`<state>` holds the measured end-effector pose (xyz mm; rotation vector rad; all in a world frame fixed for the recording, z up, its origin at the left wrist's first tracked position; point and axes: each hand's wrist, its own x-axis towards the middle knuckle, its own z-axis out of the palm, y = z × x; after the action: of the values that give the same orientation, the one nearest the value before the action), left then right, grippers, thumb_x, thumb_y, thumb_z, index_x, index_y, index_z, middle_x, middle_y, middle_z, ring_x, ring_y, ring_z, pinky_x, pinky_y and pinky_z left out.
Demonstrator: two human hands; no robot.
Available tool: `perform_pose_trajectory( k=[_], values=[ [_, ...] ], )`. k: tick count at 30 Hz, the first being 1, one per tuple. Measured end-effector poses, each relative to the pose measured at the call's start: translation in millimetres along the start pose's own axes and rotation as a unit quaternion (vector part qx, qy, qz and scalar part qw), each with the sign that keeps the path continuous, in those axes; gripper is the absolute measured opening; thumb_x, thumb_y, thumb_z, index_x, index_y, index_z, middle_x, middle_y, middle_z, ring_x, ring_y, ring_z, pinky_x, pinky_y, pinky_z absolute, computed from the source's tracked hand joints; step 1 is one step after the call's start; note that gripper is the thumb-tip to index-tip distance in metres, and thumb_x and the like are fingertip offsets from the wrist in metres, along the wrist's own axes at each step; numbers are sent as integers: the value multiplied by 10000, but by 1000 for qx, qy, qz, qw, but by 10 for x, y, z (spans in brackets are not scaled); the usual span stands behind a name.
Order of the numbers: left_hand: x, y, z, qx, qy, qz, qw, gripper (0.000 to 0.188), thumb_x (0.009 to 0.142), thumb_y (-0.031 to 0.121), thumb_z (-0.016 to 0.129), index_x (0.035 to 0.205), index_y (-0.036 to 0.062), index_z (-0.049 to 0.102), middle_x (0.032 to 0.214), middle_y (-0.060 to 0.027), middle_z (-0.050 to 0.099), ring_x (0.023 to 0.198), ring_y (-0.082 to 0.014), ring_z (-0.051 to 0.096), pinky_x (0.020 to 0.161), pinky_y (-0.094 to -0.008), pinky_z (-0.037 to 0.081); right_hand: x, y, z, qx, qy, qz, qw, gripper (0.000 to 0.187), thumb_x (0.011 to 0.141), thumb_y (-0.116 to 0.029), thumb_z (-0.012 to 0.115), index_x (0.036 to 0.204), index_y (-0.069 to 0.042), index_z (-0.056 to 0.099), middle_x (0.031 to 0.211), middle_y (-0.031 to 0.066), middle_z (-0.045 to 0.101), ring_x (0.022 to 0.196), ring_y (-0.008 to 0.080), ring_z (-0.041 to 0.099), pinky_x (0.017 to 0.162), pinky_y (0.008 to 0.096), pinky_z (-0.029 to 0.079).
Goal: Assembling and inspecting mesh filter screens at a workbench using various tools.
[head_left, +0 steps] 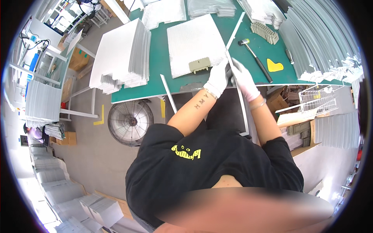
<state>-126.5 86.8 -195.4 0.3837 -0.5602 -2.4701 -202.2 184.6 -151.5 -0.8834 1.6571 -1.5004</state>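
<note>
My gloved left hand (219, 77) and gloved right hand (244, 79) are close together at the table's near edge. Both close around a long, thin white strip (241, 106) that runs down in front of my body. At its upper end it meets another length of strip (235, 32), slanting away to the right; whether the two are one bent piece I cannot tell. Just left of my hands lies a white ribbed panel (194, 40), with a beige toothed plastic piece (199, 65) on its near edge. Fingertips are partly hidden behind the strip.
On the green table (155, 83) stands a stack of white panels (118, 54) at left. A mallet (256, 60), a yellow flat piece (275, 65) and several beige plastic pieces (265, 33) lie right. Another strip (168, 92) leans at the edge; a floor fan (131, 122) stands below.
</note>
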Motion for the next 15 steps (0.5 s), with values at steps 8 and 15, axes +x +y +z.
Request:
perform_pose_trajectory(
  k=[8,15],
  values=[
    [-1223,928,-223,584,63,270,763,450,1020,258,518,1352,-48,521,1357,-181,561,1269,-286,530,1105,-389,395,647,114,-262,107,-103,72,986,277,949,-205,647,1143,-28,558,801,-8,510,582,50,455,509,216,409],
    [-1045,1796,-749,157,50,110,980,602,1034,325,534,1486,-37,369,1435,-158,519,1314,-252,509,1096,-382,419,524,88,-83,229,-170,82,955,187,945,-98,584,1095,-64,480,760,-19,438,571,72,399,501,229,346]
  ],
)
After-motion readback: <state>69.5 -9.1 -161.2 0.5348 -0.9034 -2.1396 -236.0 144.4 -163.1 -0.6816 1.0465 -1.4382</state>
